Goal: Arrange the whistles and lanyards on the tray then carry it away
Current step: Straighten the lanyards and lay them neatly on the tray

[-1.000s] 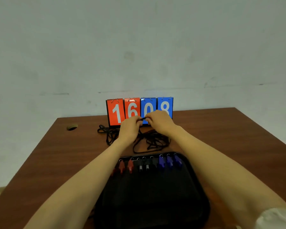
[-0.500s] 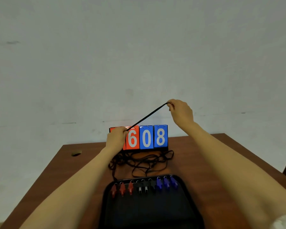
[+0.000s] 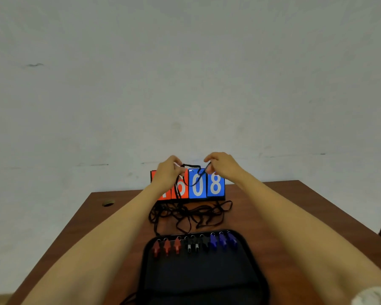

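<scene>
A black tray (image 3: pixel 202 280) lies on the brown table's near side. Along its far edge stands a row of whistles: red ones (image 3: pixel 167 247) on the left, black ones (image 3: pixel 193 244) in the middle, blue ones (image 3: pixel 222 241) on the right. Behind the tray sprawls a tangle of black lanyards (image 3: pixel 191 213). Both hands are raised in front of the scoreboard. My left hand (image 3: pixel 168 171) and my right hand (image 3: pixel 221 165) each pinch one black lanyard (image 3: pixel 195 172), which sags in a loop between them and trails down to the pile.
A flip scoreboard (image 3: pixel 207 187) with red and blue number cards stands at the table's far edge against a pale wall. A round cable hole (image 3: pixel 108 203) sits at the table's far left. The table's right edge (image 3: pixel 339 216) slopes toward me.
The lanyard was stretched taut between hands held far apart. My right hand has come down and left toward my left hand, and the cord now hangs slack between them.
</scene>
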`<state>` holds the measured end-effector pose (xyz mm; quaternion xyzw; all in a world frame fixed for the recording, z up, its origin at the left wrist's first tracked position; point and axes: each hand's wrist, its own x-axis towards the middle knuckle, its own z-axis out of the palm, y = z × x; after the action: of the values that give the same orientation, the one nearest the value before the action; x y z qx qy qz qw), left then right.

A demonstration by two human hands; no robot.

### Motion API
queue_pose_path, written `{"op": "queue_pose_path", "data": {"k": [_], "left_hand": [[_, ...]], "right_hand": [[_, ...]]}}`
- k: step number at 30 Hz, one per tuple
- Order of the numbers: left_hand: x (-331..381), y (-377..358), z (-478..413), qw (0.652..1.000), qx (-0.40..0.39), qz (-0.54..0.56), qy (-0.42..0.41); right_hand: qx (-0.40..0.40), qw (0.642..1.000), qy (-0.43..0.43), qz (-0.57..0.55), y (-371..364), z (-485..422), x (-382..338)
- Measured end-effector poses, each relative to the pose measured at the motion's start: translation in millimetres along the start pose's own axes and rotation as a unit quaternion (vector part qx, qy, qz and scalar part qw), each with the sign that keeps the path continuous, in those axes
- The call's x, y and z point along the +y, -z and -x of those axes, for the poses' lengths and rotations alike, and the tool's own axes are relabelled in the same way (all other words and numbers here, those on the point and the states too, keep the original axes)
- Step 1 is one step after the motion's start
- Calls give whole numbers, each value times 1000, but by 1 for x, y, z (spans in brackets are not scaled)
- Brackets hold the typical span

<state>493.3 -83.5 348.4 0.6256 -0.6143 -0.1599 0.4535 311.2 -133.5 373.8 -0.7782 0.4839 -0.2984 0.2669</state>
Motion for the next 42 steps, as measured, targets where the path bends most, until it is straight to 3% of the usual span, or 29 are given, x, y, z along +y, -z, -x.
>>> {"op": "queue_pose_path", "data": {"k": [7,11,18,24,27,32,38,42], "left_hand": [[2,-1,3,996,-52,-37,-65],[-2,2,1,996,-35,-39,-73],[-10,-6,-6,995,-58,-67,-52],[-8,-16,-5,991,-93,-75,-68],[-12,-18,-6,988,-101,-101,-65],[-44,-20,-9,983,-105,-153,-8],[-52,-28,-12,978,-68,-195,7],[-51,-30,-14,991,-77,-104,22]], "right_hand": [[-97,981,134,98,-25,2,-14],[-114,981,112,114,-27,-5,-13],[-23,980,112,162,-28,-10,4],[-64,958,151,235,-33,-9,11],[-48,951,129,276,-32,-13,18],[84,984,61,146,-11,-26,28],[130,984,5,124,-7,-30,41],[123,983,-35,131,-9,-35,58]]}}
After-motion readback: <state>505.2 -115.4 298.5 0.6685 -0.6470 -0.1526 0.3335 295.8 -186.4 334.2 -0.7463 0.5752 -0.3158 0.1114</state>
